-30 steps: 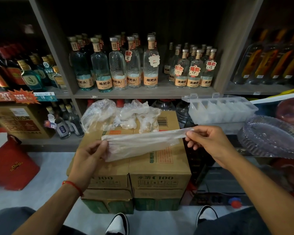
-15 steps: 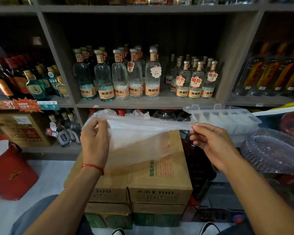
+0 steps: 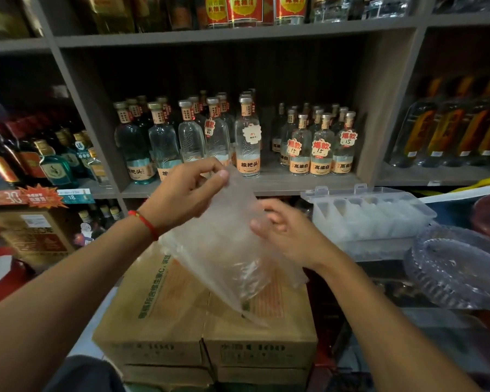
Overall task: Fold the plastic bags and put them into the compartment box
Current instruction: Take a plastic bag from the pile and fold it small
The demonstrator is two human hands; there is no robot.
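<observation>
Gripping one plastic bag (image 3: 221,250): left hand (image 3: 186,195), right hand (image 3: 287,232); one compartment box (image 3: 371,216) beside.

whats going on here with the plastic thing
A person is folding a clear plastic bag in the air above stacked cardboard cartons. The left hand pinches its top corner; the right hand holds its right edge. The compartment box sits open to the right, some folded bags apparently already inside.

head cam | forward-down | close on hands | edges probably distorted
</observation>
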